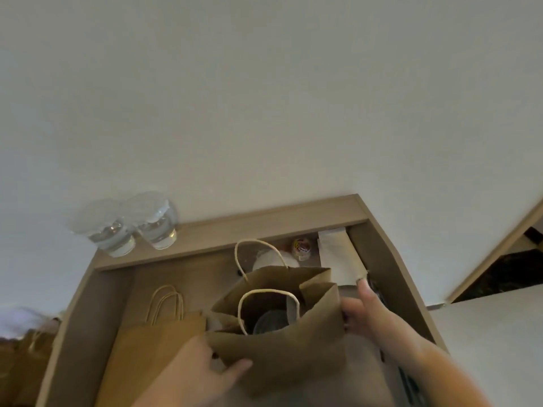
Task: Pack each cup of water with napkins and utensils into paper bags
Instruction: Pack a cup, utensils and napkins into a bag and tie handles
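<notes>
An open brown paper bag (pixel 282 356) stands on the recessed wooden desk (pixel 111 292). Inside it I see the dark lid of a cup (pixel 269 321) and a pale napkin edge (pixel 292 311). My left hand (pixel 211 374) grips the bag's near rim, thumb on the outside. My right hand (pixel 363 312) holds the bag's right edge, its index finger stretched out and touching the stack of white napkins (pixel 338 259). Two clear lidded cups of water (pixel 126 227) stand on the shelf at the back left.
Flat paper bags with handles (pixel 152 348) lie to the left of the open one. A white round object (pixel 273 258) and a small printed container (pixel 301 246) sit behind the bag. Dark utensils (pixel 379 292) lie along the right wall. More bags (pixel 26 356) are blurred at far left.
</notes>
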